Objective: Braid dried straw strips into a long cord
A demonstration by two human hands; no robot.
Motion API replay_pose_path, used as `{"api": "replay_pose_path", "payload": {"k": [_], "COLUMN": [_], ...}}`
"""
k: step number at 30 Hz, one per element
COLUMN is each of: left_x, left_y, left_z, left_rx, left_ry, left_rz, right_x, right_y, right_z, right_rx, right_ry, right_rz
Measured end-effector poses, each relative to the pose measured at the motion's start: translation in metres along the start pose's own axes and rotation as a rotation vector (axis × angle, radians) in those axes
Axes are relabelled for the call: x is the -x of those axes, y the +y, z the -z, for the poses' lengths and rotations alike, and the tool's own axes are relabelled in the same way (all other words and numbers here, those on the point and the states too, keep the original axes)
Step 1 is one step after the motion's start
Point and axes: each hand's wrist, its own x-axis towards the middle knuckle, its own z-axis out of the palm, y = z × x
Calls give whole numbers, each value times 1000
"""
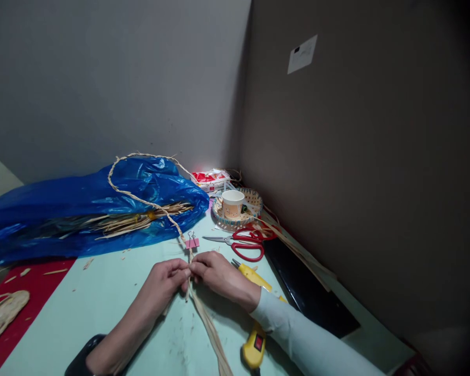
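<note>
My left hand (171, 278) and my right hand (214, 271) meet at the middle of the table, fingertips pinched on a braided straw cord (141, 199). Just beyond my fingers a pink binder clip (192, 243) grips the cord. From the clip the finished braid runs away and loops over a blue plastic bag (82, 196). Loose flat straw strands (210, 330) trail from under my hands toward the table's near edge. The exact crossing of strands between my fingertips is hidden.
Red-handled scissors (248, 244) lie beyond my right hand, beside a black flat object (309, 287). A yellow corded tool (254, 344) lies near my right sleeve. Behind stand a woven basket (254, 201) with a paper cup (233, 203). Straw bundles (129, 223) poke from the bag.
</note>
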Motion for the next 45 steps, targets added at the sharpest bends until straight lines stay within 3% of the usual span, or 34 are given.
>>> {"api": "replay_pose_path", "payload": {"k": [5,10,14,17,20,24,29,34,40,45], "left_x": [4,14,26,33,36,35,23,11,9,6], "left_y": [10,25,27,16,4,5,22,21,11,2], "left_z": [2,6,-12,-32,-46,-41,-15,-13,-18,-16], "left_rx": [-301,-487,-599,-723,-744,-714,-402,143,303,142], "left_ry": [19,98,201,292,311,260,276,-84,-108,-28], "left_rz": [-116,-79,-132,-268,-363,-363,-157,68,172,115], "right_x": [-3,0,0,1,4,4,3,3,4,10], "right_y": [7,7,6,4,1,-2,-4,0,1,-5], "right_z": [0,-3,-4,-1,3,5,5,3,10,11], "right_rx": [-44,-39,-106,-230,-417,-578,-616,-690,-304,44], "right_ry": [85,156,190,191,128,68,47,4,58,72], "right_rz": [-75,-82,-73,-128,-173,-247,-304,-273,-193,-84]}}
